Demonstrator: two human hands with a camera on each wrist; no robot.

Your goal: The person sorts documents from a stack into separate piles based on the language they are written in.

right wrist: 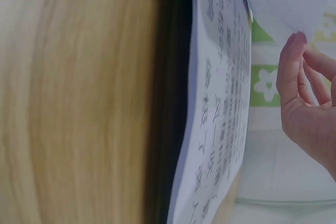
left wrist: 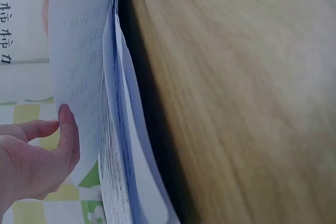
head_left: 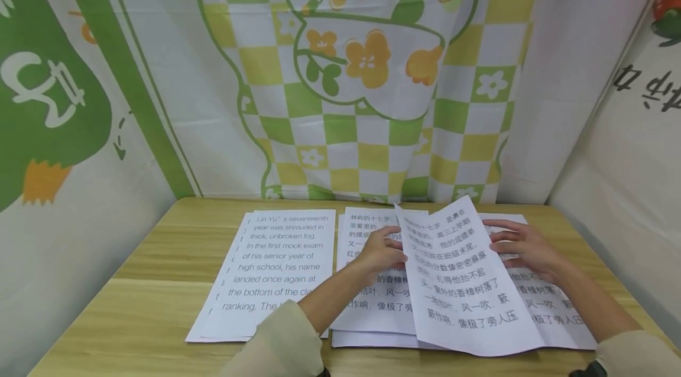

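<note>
A printed paper sheet (head_left: 457,282) with Chinese text stands raised and bent above the paper stacks. My left hand (head_left: 380,256) holds its left edge; in the left wrist view the fingers (left wrist: 66,135) lie against the sheet's back, with another finger or the thumb at the edge. At the sheet's right edge, my right hand (head_left: 527,247) has its fingers spread, with the fingertips touching the edge. A right-hand stack of Chinese text (head_left: 553,306) lies partly under the raised sheet. Left of it is a middle Chinese stack (head_left: 372,321), partly covered by my left forearm.
A stack of English-text sheets (head_left: 276,259) lies on the left of the wooden table (head_left: 143,288), slightly fanned. Behind the table hangs a green and yellow checkered curtain (head_left: 340,146). Printed cloth walls (head_left: 622,188) close in both sides.
</note>
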